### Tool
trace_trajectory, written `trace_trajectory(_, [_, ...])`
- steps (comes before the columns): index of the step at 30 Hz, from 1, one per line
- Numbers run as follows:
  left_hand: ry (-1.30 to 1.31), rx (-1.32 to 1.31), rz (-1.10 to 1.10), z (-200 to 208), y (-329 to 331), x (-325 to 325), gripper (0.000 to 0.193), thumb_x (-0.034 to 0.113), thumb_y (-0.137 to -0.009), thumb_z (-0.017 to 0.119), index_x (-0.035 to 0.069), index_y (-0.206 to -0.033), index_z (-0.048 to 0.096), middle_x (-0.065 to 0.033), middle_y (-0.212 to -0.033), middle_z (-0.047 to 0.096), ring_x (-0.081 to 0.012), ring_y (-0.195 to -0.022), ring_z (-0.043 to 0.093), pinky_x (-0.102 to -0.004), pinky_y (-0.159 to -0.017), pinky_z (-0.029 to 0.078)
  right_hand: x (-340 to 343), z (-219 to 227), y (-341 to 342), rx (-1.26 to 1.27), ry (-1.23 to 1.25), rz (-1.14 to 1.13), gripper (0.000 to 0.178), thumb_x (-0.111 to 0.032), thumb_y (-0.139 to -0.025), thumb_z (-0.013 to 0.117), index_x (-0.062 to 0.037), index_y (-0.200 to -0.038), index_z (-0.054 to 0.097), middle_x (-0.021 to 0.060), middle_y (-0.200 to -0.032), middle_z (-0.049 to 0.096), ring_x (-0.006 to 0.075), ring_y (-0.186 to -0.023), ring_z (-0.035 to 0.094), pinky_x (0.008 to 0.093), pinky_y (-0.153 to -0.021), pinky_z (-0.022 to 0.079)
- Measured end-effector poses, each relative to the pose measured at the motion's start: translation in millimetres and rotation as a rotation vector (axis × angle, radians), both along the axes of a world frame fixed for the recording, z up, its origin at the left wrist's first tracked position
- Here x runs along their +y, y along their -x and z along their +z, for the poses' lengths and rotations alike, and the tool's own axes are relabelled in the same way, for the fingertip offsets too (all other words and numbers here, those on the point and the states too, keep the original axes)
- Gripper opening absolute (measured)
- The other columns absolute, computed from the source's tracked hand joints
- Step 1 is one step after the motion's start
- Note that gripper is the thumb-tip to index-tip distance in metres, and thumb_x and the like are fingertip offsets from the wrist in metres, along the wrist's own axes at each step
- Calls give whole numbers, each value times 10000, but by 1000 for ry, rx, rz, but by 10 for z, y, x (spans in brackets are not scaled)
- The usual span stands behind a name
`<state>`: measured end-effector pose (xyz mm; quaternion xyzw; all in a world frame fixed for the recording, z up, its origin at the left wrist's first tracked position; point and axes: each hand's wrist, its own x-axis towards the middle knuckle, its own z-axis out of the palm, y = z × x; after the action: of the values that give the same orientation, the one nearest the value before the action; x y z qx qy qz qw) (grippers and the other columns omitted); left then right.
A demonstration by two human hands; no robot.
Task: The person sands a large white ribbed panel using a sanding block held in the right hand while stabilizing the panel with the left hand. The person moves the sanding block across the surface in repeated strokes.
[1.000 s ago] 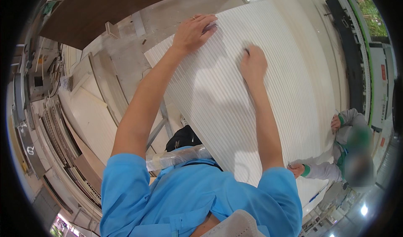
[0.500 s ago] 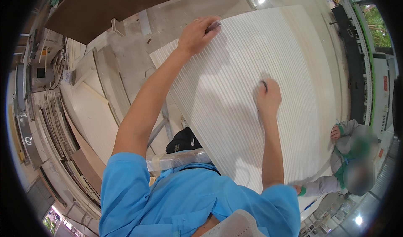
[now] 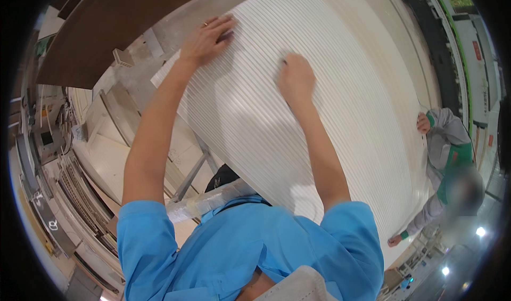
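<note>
A large white ribbed panel (image 3: 250,104) with narrow parallel grooves spreads out in front of me. My left hand (image 3: 208,41) is over its far left part, fingers bent around a small dark thing that I cannot make out. Nearer the middle of the panel, my right hand (image 3: 298,80) is closed in a fist and blurred by motion. A bit of something dark shows at its fingers, too small to name. Both forearms reach across the panel's surface.
At the right edge of the panel a co-worker in a grey and green jacket (image 3: 442,136) has both hands on it. A dark brown board (image 3: 122,24) lies far left. Stacked boards and strips (image 3: 88,194) stand at left. A plastic-wrapped roll (image 3: 213,200) lies before my waist.
My view has shifted, so the panel and both hands sit farther left. My right hand has moved away from me along the panel, closer to my left hand.
</note>
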<state>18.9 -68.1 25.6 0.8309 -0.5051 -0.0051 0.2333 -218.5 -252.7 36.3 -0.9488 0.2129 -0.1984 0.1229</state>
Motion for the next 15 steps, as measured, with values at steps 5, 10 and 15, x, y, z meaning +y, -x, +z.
trace_trajectory(5, [5, -26, 20, 42, -4, -6, 461, 349, -1010, 605, 223, -1453, 593, 10, -1568, 530, -302, -1437, 468, -437, -1193, 385, -103, 337, 1628, 65, -8, -92, 106, -65, -892, 654, -54, -998, 648, 145, -899, 642, 347, -850, 632, 483, -744, 505])
trace_trajectory(10, [14, -19, 42, 41, -14, -7, 443, 371, -1015, 597, 241, -1438, 604, 36, -1561, 536, -291, -1424, 482, -432, -1180, 401, -213, 436, 1755, 72, -333, -187, 116, -71, -926, 661, -29, -1033, 649, 146, -911, 647, 348, -858, 628, 461, -750, 496])
trace_trajectory(15, [-13, 5, 59, 63, 15, -14, 425, 379, -1016, 588, 256, -1421, 618, 43, -1557, 540, -290, -1408, 503, -433, -1161, 423, -287, 365, 1508, 66, -192, -142, 108, -79, -937, 657, -32, -1034, 650, 151, -915, 649, 353, -872, 627, 459, -766, 497])
